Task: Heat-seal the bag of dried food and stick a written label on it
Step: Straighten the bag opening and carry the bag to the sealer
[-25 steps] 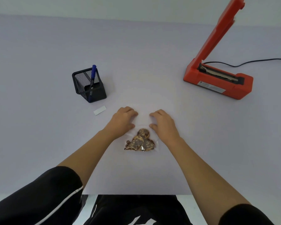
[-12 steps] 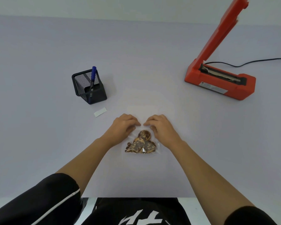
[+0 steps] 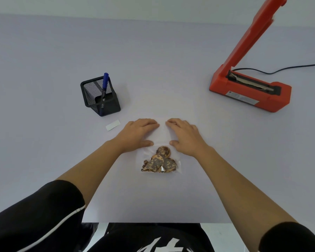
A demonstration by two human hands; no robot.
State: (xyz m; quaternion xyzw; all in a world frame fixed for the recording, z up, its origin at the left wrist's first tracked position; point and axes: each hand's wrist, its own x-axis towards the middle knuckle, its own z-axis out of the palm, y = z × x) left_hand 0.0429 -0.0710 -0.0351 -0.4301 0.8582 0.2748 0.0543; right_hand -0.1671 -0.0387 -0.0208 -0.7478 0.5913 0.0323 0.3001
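One bag [image 3: 161, 142], one label [image 3: 113, 125], one pen [image 3: 104, 90], one holder [image 3: 100, 96], one sealer [image 3: 249, 90] — all on one table [image 3: 44, 60].

The bag is clear plastic, lying flat at table centre near the front edge. Brown mottled dried slices [image 3: 160, 160] are bunched at its near end; the far end is empty film, hard to make out against the table.

Left hand [image 3: 137, 134] and right hand [image 3: 185, 136] lie palm-down, fingers extended and nearly flat, pressing on the bag's empty far part. Fingertips almost meet at the bag's 12 o'clock edge; thumbs rest just above the slices. Neither hand is gripping anything.

The label, a small white strip, lies at the bag's 10 o'clock, just beside the left hand. The black mesh holder stands beyond it, blue pen tilted inside. The orange sealer sits at 2 o'clock, well apart — arm raised, cord [image 3: 280, 69] trailing right.
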